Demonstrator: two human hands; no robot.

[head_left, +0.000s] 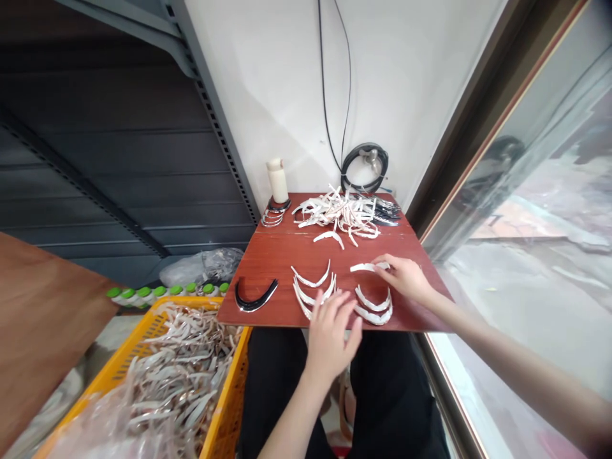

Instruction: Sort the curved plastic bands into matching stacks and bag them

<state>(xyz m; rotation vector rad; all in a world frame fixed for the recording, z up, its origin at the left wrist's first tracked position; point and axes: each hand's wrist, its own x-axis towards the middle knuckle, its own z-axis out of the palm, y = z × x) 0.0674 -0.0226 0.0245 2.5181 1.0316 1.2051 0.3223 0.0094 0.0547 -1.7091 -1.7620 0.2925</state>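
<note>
My right hand (405, 275) pinches one end of a curved white strip (363, 267) over the right part of the reddish-brown table (268, 255). Nearer the front edge, below that hand, two white curved strips (375, 317) lie nested. My left hand (331, 328) has its fingers spread over the front edge and holds nothing. Its fingertips partly cover a nested group of white curved strips (306, 296); whether they touch is unclear. To the left rests a black curved band stack (255, 305).
A tangled heap of white strips (335, 213) lies at the back, beside dark strips (385, 210). A cream bottle (277, 182) stands back left. A coiled black cable (347, 169) hangs on the wall. A yellow basket (233, 382) full of strips stands left; a glass pane (535, 223) is right.
</note>
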